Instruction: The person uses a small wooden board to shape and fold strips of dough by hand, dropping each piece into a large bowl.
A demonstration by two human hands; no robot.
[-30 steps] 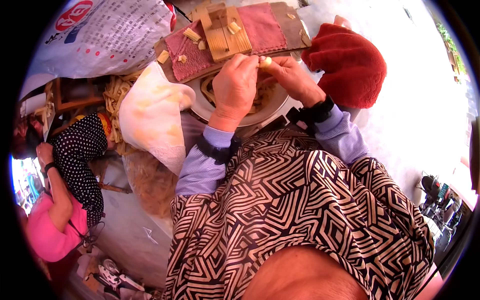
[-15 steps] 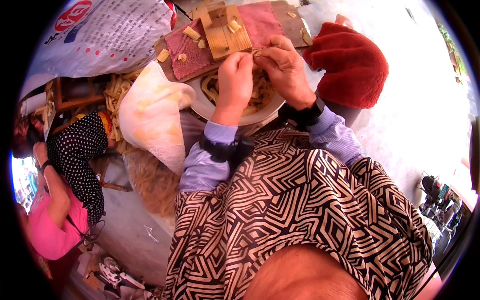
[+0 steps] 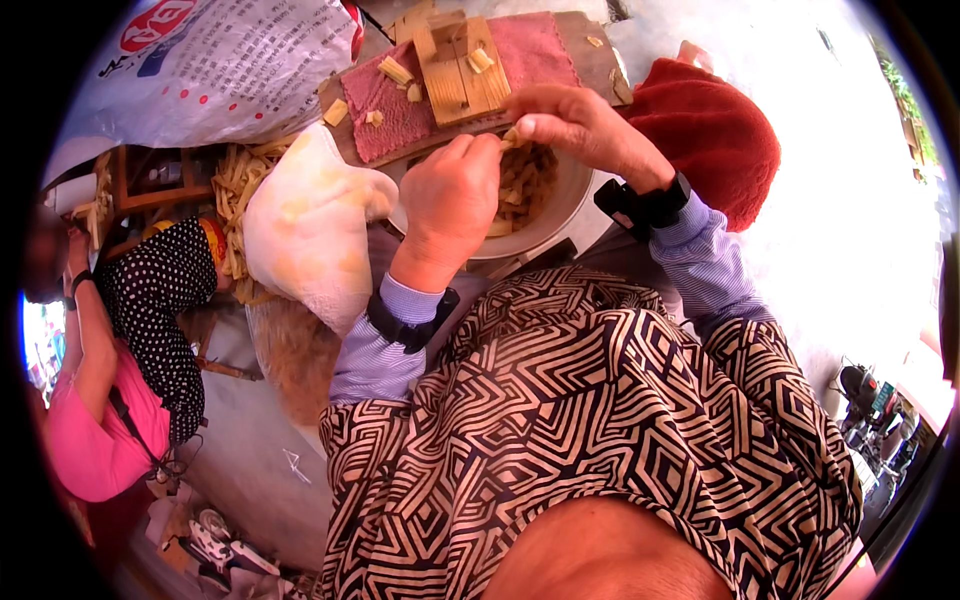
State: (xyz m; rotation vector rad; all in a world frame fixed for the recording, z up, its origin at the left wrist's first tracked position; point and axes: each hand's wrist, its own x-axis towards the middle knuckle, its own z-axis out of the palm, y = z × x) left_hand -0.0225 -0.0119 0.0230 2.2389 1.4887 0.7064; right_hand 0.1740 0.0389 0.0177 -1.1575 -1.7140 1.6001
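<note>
1. Far left, a co-worker in a dotted top and pink apron (image 3: 120, 380) stands well apart from us. If that person steps closer, an elbow could jog our left arm; we judge that unlikely from here.

2. Right of them, a full white bag (image 3: 310, 225) leans just beside the bowl, with loose pale strips (image 3: 232, 180) behind it. It looks soft and top-heavy, so we think a nudge from our left forearm could tip it and spill the contents.

3. Our left hand (image 3: 450, 200) is curled narrow, fingertips pinched on one end of a small pale strip piece (image 3: 512, 136) held over the bowl. How firm the pinch is, we cannot tell.

4. The white bowl (image 3: 545, 232) sits on our lap, partly filled with cut pale strips (image 3: 525, 180). It has no flat support that we can see, so a knee shift could tilt it and scatter them.

5. Beyond the bowl, a wooden jig block (image 3: 460, 65) rests on a pink cloth (image 3: 395, 105) over a board, with a few cut bits around it. The board's near edge is close above the bowl; pressing on it could slide it down.

6. Our right hand (image 3: 585, 130) is also narrow, thumb and forefinger closed on the same piece. With both hands pulling so small a thing, it may snap or slip and drop outside the bowl.

7. Far right, a red cushion (image 3: 720, 150) lies just beside our right wrist; a dropped piece could vanish behind it.
</note>
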